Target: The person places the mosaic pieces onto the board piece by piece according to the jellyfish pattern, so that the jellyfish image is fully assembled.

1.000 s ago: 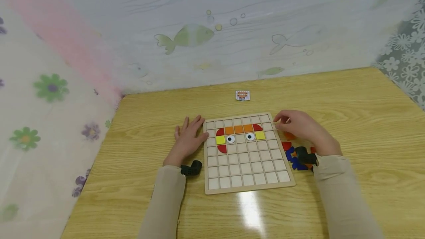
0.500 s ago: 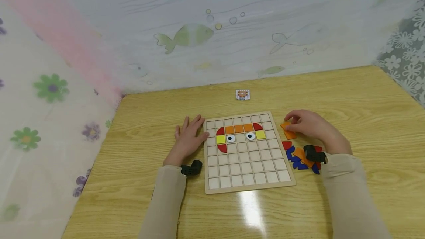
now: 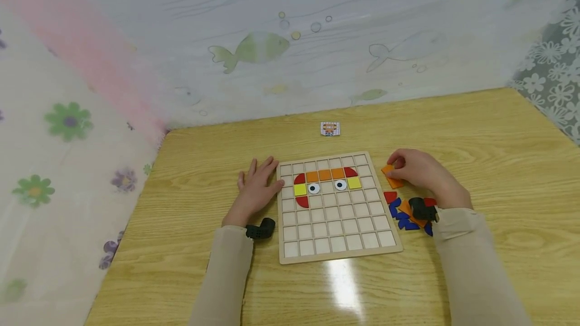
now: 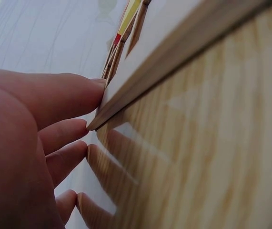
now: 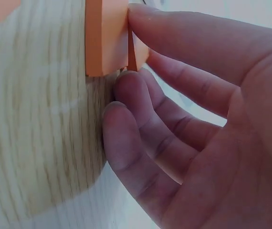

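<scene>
My left hand (image 3: 257, 185) lies flat on the table with its fingers spread, left of a wooden grid board (image 3: 312, 233). In the left wrist view its thumb (image 4: 78, 95) rests on the board's edge. Just right of the board, my right hand (image 3: 421, 175) pinches an orange square tile (image 5: 140, 50) between thumb and fingertips. That tile is tilted against another orange tile (image 5: 108, 38) lying on the table. In the grid sit orange squares (image 3: 324, 174), yellow squares (image 3: 300, 189), red quarter-round pieces (image 3: 301, 202) and two round eye tiles (image 3: 341, 184).
Loose blue pieces (image 3: 393, 209), a red piece (image 3: 390, 197) and orange pieces (image 3: 405, 208) lie right of the board, partly under the right wrist camera (image 3: 421, 209). A small picture card (image 3: 330, 129) lies behind the board. A patterned wall covering (image 3: 254, 84) borders the table's back.
My right hand has moved slightly right from the board's edge to the orange tiles and now pinches one. My left hand has stayed in place.
</scene>
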`<action>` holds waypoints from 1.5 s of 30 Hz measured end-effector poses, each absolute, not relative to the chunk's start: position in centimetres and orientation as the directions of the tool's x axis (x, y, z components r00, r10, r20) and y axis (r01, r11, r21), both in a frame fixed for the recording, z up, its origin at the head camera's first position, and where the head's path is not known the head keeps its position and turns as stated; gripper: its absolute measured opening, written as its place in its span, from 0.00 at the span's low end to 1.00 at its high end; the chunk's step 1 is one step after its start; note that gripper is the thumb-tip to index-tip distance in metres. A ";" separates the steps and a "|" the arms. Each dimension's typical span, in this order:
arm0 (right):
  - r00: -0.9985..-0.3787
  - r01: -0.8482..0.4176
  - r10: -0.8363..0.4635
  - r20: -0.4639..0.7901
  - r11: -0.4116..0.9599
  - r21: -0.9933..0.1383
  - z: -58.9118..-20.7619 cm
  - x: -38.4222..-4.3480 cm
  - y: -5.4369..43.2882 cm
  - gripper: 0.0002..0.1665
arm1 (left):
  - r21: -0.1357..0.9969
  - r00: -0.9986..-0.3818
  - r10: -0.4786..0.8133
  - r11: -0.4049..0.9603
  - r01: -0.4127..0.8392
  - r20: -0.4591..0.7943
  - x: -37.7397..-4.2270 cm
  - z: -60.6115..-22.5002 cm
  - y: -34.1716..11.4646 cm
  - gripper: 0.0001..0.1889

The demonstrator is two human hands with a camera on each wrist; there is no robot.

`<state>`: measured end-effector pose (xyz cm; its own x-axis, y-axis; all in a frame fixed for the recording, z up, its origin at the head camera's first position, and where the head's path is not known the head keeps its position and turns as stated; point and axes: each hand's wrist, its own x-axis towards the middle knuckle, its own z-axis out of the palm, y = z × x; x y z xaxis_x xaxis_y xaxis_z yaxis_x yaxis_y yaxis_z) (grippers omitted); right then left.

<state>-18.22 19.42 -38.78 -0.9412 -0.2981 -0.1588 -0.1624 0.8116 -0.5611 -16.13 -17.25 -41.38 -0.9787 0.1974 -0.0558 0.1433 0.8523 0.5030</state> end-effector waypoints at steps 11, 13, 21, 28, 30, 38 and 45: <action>-0.945 -0.186 -0.309 -0.109 0.777 -0.601 -38.9 -18.4 19.0 0.13 | 0.501 -0.979 0.199 0.853 0.147 -0.050 -16.1 -41.5 -17.3 0.30; -0.947 -0.188 -0.306 -0.097 0.774 -0.605 -38.9 -18.4 18.9 0.13 | 0.502 -0.979 0.198 0.852 0.148 -0.048 -16.2 -41.5 -17.3 0.30; -0.950 -0.200 -0.305 -0.075 0.771 -0.605 -38.6 -18.3 18.2 0.13 | 0.504 -0.979 0.194 0.852 0.141 -0.055 -16.2 -41.5 -17.2 0.30; -0.947 -0.228 -0.317 -0.045 0.766 -0.600 -38.5 -18.3 17.0 0.12 | 0.507 -0.980 0.192 0.850 0.141 -0.049 -16.2 -41.5 -17.2 0.30; -0.946 -0.234 -0.322 -0.040 0.763 -0.603 -38.5 -18.3 16.7 0.11 | 0.509 -0.980 0.193 0.849 0.141 -0.050 -16.2 -41.4 -17.2 0.30; -0.939 -0.239 -0.341 -0.052 0.753 -0.613 -38.4 -18.2 15.5 0.10 | 0.510 -0.980 0.195 0.848 0.144 -0.048 -16.1 -41.4 -17.2 0.30; -0.929 -0.253 -0.364 -0.062 0.750 -0.611 -38.7 -18.1 14.6 0.10 | 0.518 -0.979 0.199 0.843 0.145 -0.049 -16.1 -41.4 -17.3 0.30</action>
<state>-18.15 14.61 -38.66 -0.9292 -0.3642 -0.0622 -0.2532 0.7502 -0.6108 -16.11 -17.25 -41.44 -0.9788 0.1991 -0.0491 0.1454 0.8428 0.5181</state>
